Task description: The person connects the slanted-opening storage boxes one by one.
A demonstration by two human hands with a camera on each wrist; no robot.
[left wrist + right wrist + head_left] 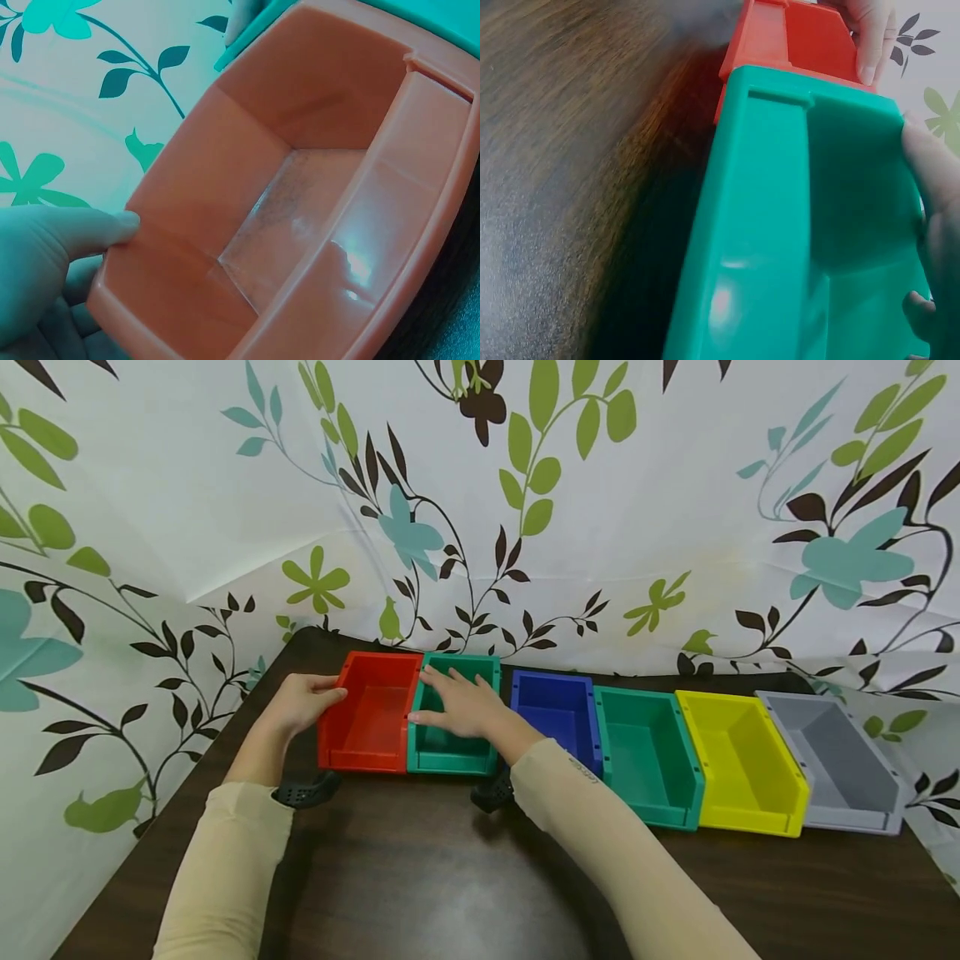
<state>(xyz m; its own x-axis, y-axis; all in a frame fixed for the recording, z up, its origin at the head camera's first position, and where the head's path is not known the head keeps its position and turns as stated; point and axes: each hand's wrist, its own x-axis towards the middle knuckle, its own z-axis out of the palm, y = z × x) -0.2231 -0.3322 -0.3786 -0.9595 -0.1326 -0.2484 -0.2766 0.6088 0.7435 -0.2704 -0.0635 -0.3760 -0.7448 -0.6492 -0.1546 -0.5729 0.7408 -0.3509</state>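
My left hand (303, 702) grips the left wall of a red storage bin (375, 714), thumb over the rim. In the left wrist view, that thumb (112, 227) lies on the bin's edge and the other fingers are outside. Right beside it stands a green storage bin (450, 760). Over this bin my right hand (468, 706) is spread, its fingers fairly straight. A digit (930, 154) meets the green bin's rim in the right wrist view, where the rest of the hand is partly cut off. Both bins look empty inside.
Rightward along the row stand a blue bin (551, 693), another green bin (645, 760), a yellow bin (742, 768) and a grey bin (840, 768). A narrow gap separates the blue bin from the left pair. Patterned cloth (660, 510) hangs behind the dark wooden table (435, 877).
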